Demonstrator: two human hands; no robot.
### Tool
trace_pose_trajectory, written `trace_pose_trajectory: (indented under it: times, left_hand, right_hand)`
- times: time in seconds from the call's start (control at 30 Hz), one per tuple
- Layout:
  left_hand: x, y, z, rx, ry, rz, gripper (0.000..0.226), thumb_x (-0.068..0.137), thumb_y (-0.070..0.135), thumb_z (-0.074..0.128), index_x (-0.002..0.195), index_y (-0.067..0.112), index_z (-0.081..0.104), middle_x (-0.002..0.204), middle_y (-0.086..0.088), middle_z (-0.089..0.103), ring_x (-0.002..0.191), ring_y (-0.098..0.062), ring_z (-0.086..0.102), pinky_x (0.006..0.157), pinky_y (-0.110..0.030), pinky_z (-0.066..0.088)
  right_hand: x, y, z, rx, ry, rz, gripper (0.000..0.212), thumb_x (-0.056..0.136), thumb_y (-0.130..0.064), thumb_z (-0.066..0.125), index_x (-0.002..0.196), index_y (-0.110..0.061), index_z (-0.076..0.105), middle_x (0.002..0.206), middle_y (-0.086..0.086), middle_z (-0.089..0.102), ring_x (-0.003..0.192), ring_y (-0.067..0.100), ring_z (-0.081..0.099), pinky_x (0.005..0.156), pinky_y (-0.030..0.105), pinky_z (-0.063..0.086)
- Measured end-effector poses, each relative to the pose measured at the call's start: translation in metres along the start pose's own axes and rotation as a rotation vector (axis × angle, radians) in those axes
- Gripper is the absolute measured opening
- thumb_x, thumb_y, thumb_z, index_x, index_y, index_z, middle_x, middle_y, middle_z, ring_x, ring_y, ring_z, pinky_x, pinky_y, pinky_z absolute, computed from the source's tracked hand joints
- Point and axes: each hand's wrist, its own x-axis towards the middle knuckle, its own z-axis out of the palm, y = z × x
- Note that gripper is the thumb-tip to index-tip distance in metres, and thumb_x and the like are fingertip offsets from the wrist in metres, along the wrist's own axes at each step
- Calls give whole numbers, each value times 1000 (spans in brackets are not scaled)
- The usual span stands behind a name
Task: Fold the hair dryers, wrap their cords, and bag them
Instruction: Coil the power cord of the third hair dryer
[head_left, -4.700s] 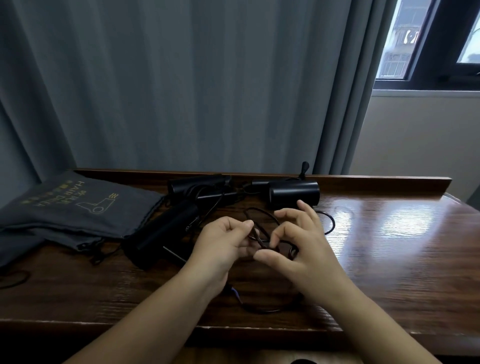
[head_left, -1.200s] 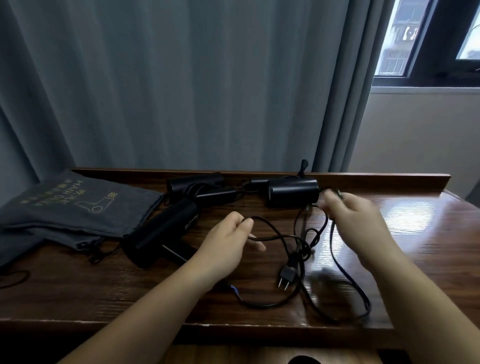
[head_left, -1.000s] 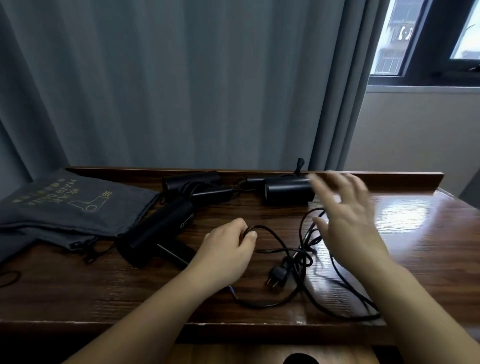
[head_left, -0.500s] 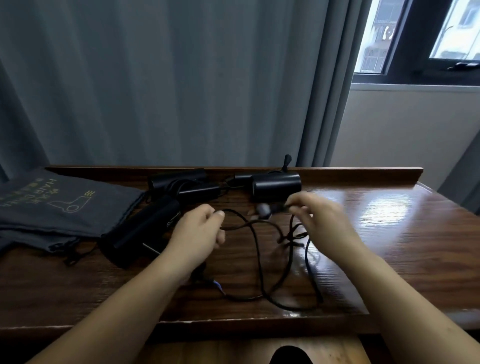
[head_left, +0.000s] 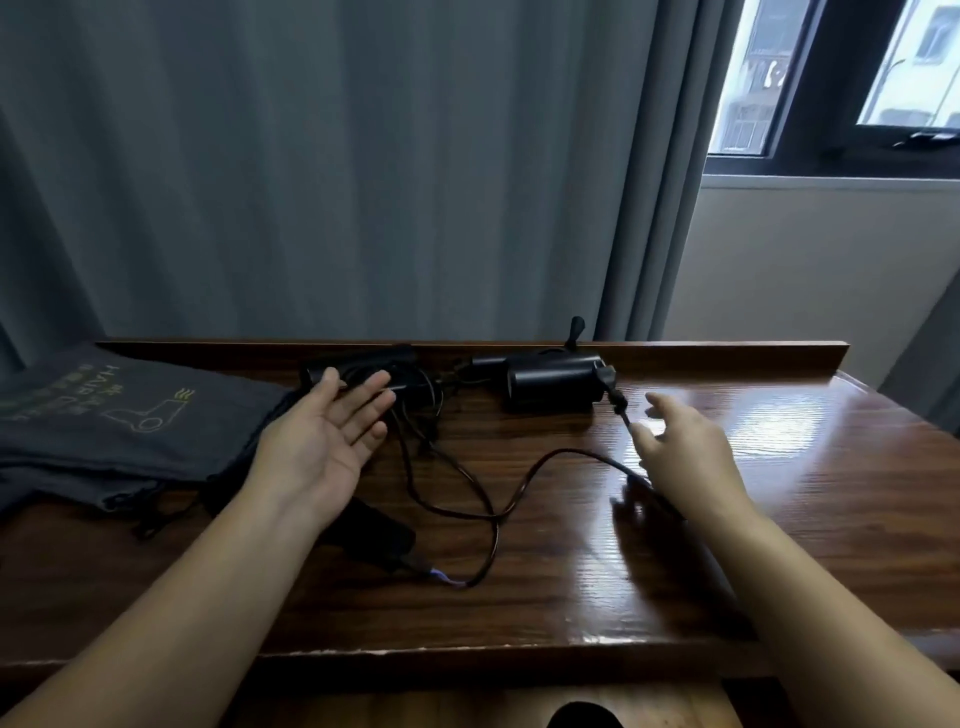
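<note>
Left hand (head_left: 327, 441): palm up, fingers straight, holding nothing, above near hair dryer (head_left: 374, 525) on table (head_left: 779, 467). Right hand (head_left: 685, 457): fingers loosely spread; contact with cord (head_left: 493, 499) cannot be told. Two more dryers, far dryer (head_left: 550, 382) and back dryer (head_left: 363, 364), at rear edge; bags (head_left: 104, 415) left.

Risk: cords of neighbouring dryers overlap; pulling one likely drags or knots others, may tug dryer off table.

Hidden: near dryer body under left forearm; plug blurred; cord ownership unclear.

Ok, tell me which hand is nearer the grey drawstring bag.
Left. The left hand is open, palm up, just right of the grey drawstring bag. The right hand is far off to the right, beyond the cord.
</note>
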Motion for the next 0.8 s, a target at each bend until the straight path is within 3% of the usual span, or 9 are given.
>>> trace_pose_trajectory:
  times: [0.1, 0.17, 0.3, 0.33, 0.4, 0.5, 0.6, 0.7, 0.8]
  left_hand:
    - [-1, -2, -1, 31, -43, 0, 17, 103, 32, 50, 91, 20, 52, 107, -10, 77, 100, -20, 74, 79, -29, 50]
    - [-3, -2, 2, 30, -82, 6, 16, 101, 31, 53, 89, 21, 51, 108, -10, 76, 101, -20, 74, 78, -28, 51]
    - [-9, -2, 13, 41, -142, 16, 12, 98, 29, 59, 91, 21, 52, 111, -12, 76, 103, -22, 73, 75, -27, 53]
    - [-11, -2, 16, 44, -152, 20, 12, 97, 29, 60, 90, 21, 52, 110, -12, 76, 102, -21, 74, 74, -27, 53]
    - [-16, -3, 22, 42, -167, 24, 13, 96, 29, 61, 88, 21, 53, 110, -12, 76, 100, -21, 74, 74, -28, 52]
    - [-21, -6, 28, 55, -180, 28, 13, 94, 29, 63, 88, 21, 55, 109, -11, 76, 100, -21, 74, 74, -27, 52]
    - [-22, -7, 29, 121, -187, 50, 13, 93, 30, 63, 93, 18, 57, 110, -10, 76, 102, -21, 74, 75, -30, 51]
    - [-21, -9, 22, 253, -262, 68, 23, 88, 31, 62, 103, 13, 62, 115, -10, 74, 105, -22, 72, 77, -32, 51]
    - [-23, -7, 16, 441, -330, 79, 26, 100, 25, 53, 120, 13, 63, 111, -10, 76, 103, -24, 73, 75, -33, 51]
  right_hand:
    - [-16, -17, 2, 26, 194, -243, 38, 96, -6, 57, 134, -7, 60, 141, 10, 53, 127, 26, 53, 106, 23, 36]
    - [-33, -38, -4, 113, 315, -468, 30, 98, -5, 54, 125, -8, 66, 132, 8, 56, 122, 21, 54, 103, 18, 37]
    - [-64, -83, -17, 281, 273, -781, 26, 101, -16, 50, 114, -8, 71, 115, 2, 63, 110, 16, 59, 97, 26, 46]
    - [-69, -92, -18, 286, 209, -790, 27, 100, -22, 51, 117, -11, 70, 115, 0, 63, 111, 14, 58, 98, 27, 47]
    - [-78, -106, -14, 246, -83, -694, 35, 99, -40, 54, 129, -24, 63, 120, -10, 64, 114, 8, 59, 99, 30, 49]
    - [-86, -109, 13, -62, -448, -625, 56, 98, -52, 54, 147, -28, 43, 133, -5, 63, 123, 14, 56, 108, 33, 43]
    - [-89, -103, 38, -266, -469, -755, 47, 101, -41, 48, 144, -22, 44, 126, 1, 64, 123, 21, 55, 116, 38, 32]
    - [-81, -97, 44, -331, -423, -768, 37, 100, -40, 52, 134, -26, 54, 120, -2, 62, 118, 21, 53, 110, 40, 33]
    - [-76, -87, 51, -190, -377, -805, 26, 102, -37, 52, 119, -24, 65, 106, -5, 62, 108, 19, 55, 101, 35, 41]
